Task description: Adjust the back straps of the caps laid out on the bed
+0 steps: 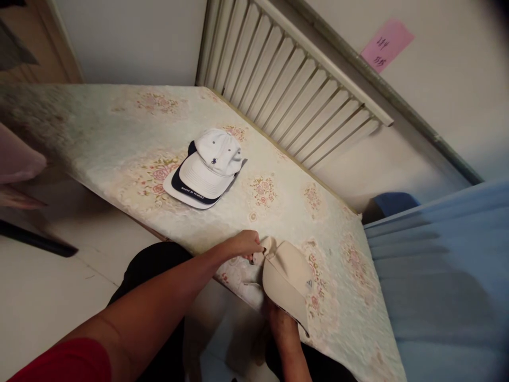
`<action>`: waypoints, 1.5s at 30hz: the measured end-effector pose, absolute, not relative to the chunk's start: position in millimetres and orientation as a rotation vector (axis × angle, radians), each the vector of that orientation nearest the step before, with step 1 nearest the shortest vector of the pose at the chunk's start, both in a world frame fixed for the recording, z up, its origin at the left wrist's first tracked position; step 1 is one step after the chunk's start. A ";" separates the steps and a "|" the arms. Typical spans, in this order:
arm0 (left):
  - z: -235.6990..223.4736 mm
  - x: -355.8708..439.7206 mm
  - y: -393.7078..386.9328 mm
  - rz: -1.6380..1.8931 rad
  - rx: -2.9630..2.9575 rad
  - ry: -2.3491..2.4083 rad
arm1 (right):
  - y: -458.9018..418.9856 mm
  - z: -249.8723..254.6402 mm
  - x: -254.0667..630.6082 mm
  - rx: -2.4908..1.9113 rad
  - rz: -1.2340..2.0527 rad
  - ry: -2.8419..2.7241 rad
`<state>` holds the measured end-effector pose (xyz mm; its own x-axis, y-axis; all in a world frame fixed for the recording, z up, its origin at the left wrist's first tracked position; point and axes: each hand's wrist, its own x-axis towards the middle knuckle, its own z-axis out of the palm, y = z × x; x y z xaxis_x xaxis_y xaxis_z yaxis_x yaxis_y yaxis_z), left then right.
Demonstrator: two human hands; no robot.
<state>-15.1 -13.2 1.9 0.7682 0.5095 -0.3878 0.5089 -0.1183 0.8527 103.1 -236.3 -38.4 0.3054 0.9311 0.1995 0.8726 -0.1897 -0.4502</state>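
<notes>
A beige baseball cap (pixel 288 270) is held tilted over the near edge of the table, its brim toward me and a small dark logo on its side. My left hand (pixel 247 243) is closed, pinching the cap at its back strap. Below the brim, my right hand (pixel 283 323) reaches under the cap and holds it from there; its fingers are hidden. Farther off to the left lie stacked caps: a white cap (pixel 217 151) with a small dark emblem on top of a dark and white cap (pixel 191 197) with lettering on its brim edge.
A floral cloth (pixel 334 233) covers the table. Behind it stands a white radiator (pixel 294 79), with a pink paper note (pixel 387 45) on the wall. A blue curtain (pixel 449 276) hangs at the right. Part of another person's hand (pixel 24 196) shows at the far left.
</notes>
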 end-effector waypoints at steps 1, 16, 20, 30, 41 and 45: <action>2.8 -15.9 -14.3 0.002 1.697 0.794 | -235.5 -37.4 102.8 -2.117 0.134 -1.573; 12.2 -28.2 -5.1 -0.007 1.948 0.259 | -215.7 21.5 106.4 -2.085 0.482 -1.109; -4.3 -20.6 -6.3 0.142 2.106 0.197 | -214.8 29.1 111.2 -2.089 0.560 -1.059; 10.0 -15.0 -14.1 0.369 1.927 0.272 | -210.7 59.1 126.5 -2.047 0.444 -1.044; 22.2 -10.0 -16.1 0.381 1.341 0.149 | -206.6 96.1 140.9 -2.058 0.322 -1.174; 31.3 -12.6 -14.3 0.425 1.303 0.166 | -199.7 110.5 143.6 -1.970 0.407 -1.149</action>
<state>-12.6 -14.3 31.3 0.9113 0.3945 0.1174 -0.2103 0.2012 0.9567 143.6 -199.7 110.5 0.5353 0.8370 0.1140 0.5791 -0.2653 -0.7709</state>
